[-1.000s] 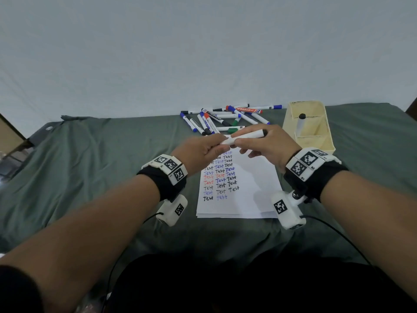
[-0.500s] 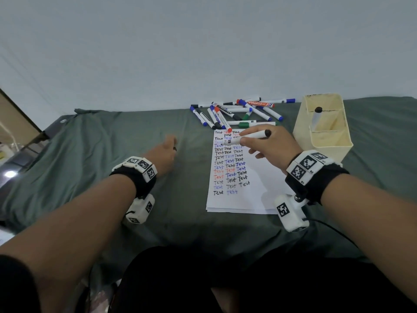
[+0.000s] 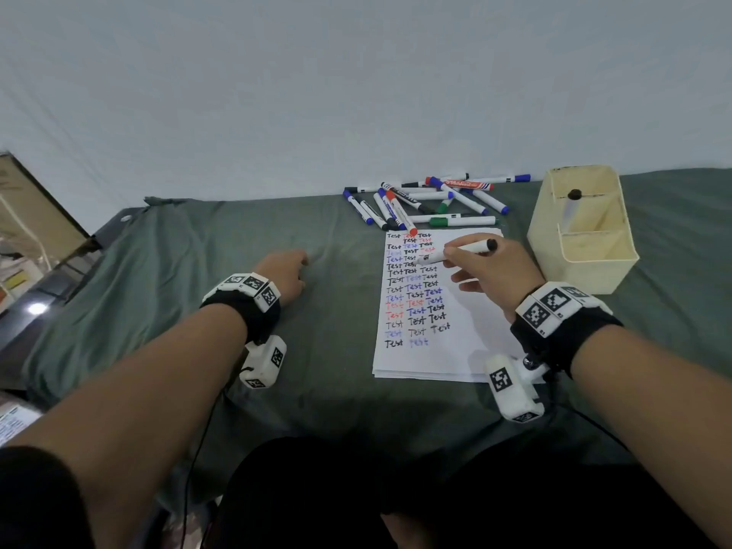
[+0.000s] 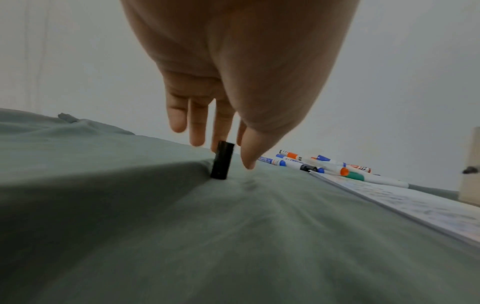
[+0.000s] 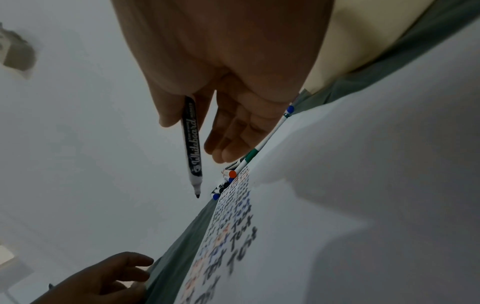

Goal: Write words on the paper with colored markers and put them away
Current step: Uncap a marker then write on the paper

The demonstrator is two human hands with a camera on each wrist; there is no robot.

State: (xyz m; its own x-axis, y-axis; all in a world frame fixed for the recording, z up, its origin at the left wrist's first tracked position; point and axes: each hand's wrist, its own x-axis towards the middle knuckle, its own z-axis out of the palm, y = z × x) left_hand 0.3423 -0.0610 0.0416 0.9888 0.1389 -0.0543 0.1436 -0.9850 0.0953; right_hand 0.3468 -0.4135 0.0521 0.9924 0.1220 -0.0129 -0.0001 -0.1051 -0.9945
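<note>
Green cloth [image 3: 325,390] covers the table. Head view: right hand [image 3: 489,273] pinches an uncapped black marker [image 3: 461,250], tip over the paper [image 3: 447,350] w/ rows of "Test". Left hand [image 3: 283,273] rests on the cloth, well left of the paper. Loose markers [image 3: 427,202] lie past the paper; cream box [image 3: 582,247] at right holds one marker.

Left wrist view: fingers [image 4: 197,123] relaxed, apart, just above an upright black cap [image 4: 222,162] on the cloth.

Right wrist view: thumb & fingers clamped on the marker, tip above the paper.
</note>
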